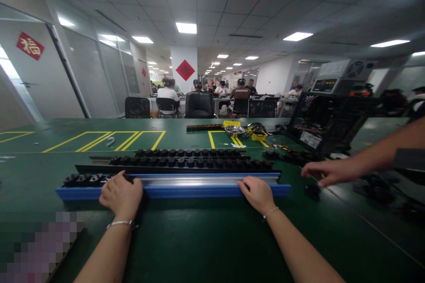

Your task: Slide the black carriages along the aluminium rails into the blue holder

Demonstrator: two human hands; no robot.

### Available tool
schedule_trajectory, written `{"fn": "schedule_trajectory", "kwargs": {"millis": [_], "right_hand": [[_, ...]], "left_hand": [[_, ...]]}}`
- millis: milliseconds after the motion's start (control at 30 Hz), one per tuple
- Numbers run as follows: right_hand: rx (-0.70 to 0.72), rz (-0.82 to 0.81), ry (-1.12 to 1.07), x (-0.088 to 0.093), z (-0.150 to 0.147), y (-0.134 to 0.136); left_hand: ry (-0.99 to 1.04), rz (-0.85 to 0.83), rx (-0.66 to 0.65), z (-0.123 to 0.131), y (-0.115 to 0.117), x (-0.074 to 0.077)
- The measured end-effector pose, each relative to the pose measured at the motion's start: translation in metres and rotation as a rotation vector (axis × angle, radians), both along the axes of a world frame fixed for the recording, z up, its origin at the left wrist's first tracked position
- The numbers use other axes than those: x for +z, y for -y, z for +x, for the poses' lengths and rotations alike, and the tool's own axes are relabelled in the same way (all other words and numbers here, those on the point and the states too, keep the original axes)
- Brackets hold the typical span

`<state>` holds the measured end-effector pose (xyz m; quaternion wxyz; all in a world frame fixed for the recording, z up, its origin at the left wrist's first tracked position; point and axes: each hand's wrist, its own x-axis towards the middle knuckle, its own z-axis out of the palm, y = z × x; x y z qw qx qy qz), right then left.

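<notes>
A long blue rail with a silvery inner channel lies crosswise before me. Several black round socket modules sit in its left end. Over that end, my left hand is closed, with a dark piece, apparently a socket module, partly visible under its fingers. The palm hides most of that piece. Towards the rail's right end, my right hand grips the near edge, fingers curled over the rim into the channel. Bare channel shows between the two hands.
Behind the rail lie black strips filled with socket modules. At right, another person's hand holds a thin tool over a small black part. A metal bowl, yellow trays and an open computer case stand farther back.
</notes>
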<state>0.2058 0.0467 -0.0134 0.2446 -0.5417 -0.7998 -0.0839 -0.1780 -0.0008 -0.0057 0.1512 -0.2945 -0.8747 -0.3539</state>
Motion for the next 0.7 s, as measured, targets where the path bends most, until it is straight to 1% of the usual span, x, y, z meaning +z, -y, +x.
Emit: {"fn": "schedule_trajectory", "kwargs": {"millis": [133, 433, 700], "right_hand": [[0.004, -0.034, -0.012, 0.0013, -0.0002, 0.0017], [0.012, -0.056, -0.007, 0.0038, 0.0, 0.0028], [0.007, -0.047, -0.006, 0.0029, -0.0001, 0.0026]], "left_hand": [[-0.016, -0.024, -0.006, 0.0005, 0.0002, 0.0007], [-0.027, -0.096, -0.038, 0.0068, 0.0036, 0.0078], [-0.034, -0.053, -0.06, 0.0088, 0.004, 0.0062]]}}
